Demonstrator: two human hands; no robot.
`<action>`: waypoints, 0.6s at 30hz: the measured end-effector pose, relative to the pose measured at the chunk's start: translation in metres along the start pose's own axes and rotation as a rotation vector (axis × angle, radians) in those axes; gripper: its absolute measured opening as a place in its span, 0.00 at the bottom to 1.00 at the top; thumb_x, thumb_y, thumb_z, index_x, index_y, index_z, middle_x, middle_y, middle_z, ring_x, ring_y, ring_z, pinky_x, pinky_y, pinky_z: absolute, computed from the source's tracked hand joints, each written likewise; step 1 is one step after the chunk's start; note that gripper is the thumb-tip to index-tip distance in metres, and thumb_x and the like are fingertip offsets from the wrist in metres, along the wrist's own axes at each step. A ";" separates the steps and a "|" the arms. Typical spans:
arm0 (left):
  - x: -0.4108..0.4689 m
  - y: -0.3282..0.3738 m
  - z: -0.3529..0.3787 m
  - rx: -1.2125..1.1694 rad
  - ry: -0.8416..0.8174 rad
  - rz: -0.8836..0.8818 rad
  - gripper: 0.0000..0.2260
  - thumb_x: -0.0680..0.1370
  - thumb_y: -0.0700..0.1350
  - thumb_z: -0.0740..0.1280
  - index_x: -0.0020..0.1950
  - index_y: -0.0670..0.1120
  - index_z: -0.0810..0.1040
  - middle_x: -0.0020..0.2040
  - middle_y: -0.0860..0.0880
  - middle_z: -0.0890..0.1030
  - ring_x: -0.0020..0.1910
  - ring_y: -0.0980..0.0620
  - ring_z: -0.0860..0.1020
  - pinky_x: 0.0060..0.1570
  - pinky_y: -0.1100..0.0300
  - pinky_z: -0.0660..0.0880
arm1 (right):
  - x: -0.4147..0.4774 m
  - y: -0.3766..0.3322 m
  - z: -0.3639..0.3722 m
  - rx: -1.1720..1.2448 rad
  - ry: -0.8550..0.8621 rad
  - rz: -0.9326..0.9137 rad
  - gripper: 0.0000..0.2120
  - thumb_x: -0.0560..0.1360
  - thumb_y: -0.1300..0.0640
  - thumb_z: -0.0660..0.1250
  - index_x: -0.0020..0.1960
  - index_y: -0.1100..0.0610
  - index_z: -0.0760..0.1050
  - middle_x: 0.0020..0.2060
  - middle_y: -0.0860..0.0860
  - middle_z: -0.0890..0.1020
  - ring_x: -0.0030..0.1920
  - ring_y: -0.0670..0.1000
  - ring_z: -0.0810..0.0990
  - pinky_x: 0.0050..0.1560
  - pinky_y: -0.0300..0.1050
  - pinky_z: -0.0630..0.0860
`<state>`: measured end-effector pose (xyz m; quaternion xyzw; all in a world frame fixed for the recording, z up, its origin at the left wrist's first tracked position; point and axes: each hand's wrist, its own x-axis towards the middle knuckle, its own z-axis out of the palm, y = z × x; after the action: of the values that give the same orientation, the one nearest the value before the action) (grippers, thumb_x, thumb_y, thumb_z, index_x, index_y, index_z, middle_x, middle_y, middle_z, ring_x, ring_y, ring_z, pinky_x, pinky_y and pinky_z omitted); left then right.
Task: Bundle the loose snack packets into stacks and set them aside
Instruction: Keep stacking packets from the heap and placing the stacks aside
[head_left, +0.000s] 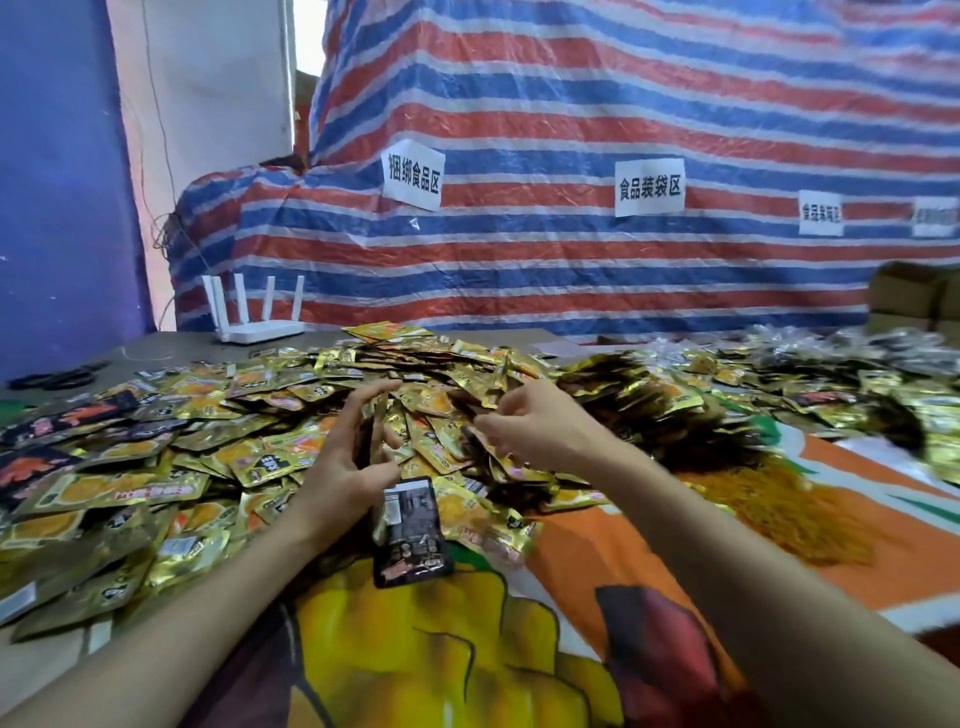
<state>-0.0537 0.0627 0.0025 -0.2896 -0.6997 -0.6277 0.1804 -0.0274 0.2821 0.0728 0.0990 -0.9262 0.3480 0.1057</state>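
A wide heap of loose gold snack packets (218, 457) covers the table, with a few dark ones at the far left. My left hand (348, 457) grips a small upright stack of packets (371, 434) on edge between thumb and fingers. My right hand (535, 421) reaches into the heap to the right of the stack and pinches a gold packet (480, 410) with its fingertips. A black packet (413, 530) lies flat on the cloth just below my left hand, apart from the heap.
A bright printed cloth (597, 571) covers the near table. A white router (257, 322) and black scissors (57, 376) sit at the back left. An orange fringe-like bundle (779, 499) lies right. A striped tarp (571, 260) with paper labels rises behind, with cardboard boxes (914, 301) at far right.
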 end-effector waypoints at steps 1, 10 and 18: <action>0.001 0.001 0.000 0.000 -0.020 -0.010 0.35 0.65 0.33 0.65 0.62 0.67 0.73 0.48 0.31 0.71 0.41 0.42 0.71 0.42 0.46 0.72 | -0.005 0.012 -0.021 -0.103 -0.056 0.072 0.16 0.76 0.51 0.68 0.38 0.62 0.82 0.29 0.51 0.82 0.27 0.47 0.77 0.27 0.38 0.72; 0.002 0.000 0.001 0.086 -0.040 -0.027 0.35 0.65 0.35 0.64 0.65 0.66 0.73 0.48 0.34 0.73 0.40 0.42 0.71 0.42 0.48 0.72 | -0.027 0.125 -0.100 -0.710 0.000 0.468 0.04 0.72 0.62 0.65 0.38 0.58 0.73 0.34 0.52 0.79 0.32 0.51 0.78 0.29 0.42 0.72; 0.003 -0.004 -0.004 0.098 -0.032 -0.055 0.33 0.67 0.35 0.65 0.67 0.62 0.72 0.48 0.38 0.74 0.41 0.41 0.73 0.42 0.46 0.75 | -0.027 0.151 -0.097 -0.829 0.137 0.479 0.08 0.75 0.62 0.64 0.40 0.56 0.67 0.37 0.51 0.76 0.34 0.49 0.74 0.28 0.42 0.68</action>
<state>-0.0589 0.0593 0.0012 -0.2711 -0.7401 -0.5928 0.1655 -0.0276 0.4606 0.0426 -0.1907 -0.9745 -0.0299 0.1141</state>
